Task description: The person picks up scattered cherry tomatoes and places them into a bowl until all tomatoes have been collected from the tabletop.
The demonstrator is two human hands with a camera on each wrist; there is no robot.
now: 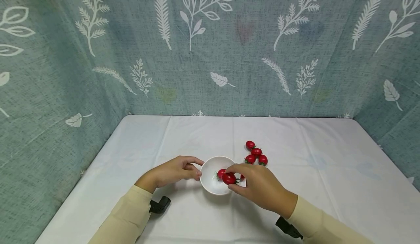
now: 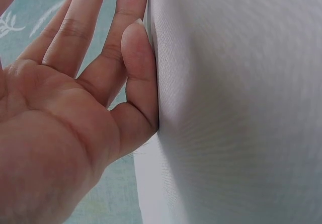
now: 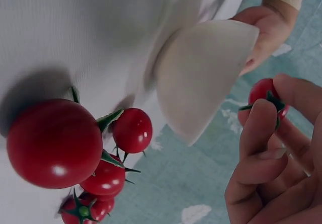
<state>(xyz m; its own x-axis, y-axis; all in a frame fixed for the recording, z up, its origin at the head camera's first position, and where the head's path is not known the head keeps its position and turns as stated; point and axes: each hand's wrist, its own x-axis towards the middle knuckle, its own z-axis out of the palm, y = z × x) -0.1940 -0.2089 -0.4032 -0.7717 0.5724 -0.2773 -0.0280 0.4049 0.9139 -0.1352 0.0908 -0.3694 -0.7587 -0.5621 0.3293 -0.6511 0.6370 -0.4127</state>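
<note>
A small white bowl (image 1: pixel 209 185) stands on the cloth, with one cherry tomato (image 1: pixel 221 173) showing inside it. My left hand (image 1: pixel 175 172) holds the bowl at its left rim with thumb and forefinger. The side of its little finger (image 2: pixel 138 58) rests against the cloth in the left wrist view. Over the bowl's right part, my right hand (image 1: pixel 262 187) pinches another cherry tomato (image 1: pixel 229 178) between thumb and fingertips. That held tomato (image 3: pixel 261 90) is above the rim in the right wrist view, its green stem partly behind a finger.
Several cherry tomatoes (image 1: pixel 256 152) with green stems lie in a loose group on the cloth, behind and right of the bowl. My right hand partly hides one beside the bowl. A white cloth (image 1: pixel 279 134) covers the table, and a patterned curtain (image 1: pixel 210 62) hangs behind it.
</note>
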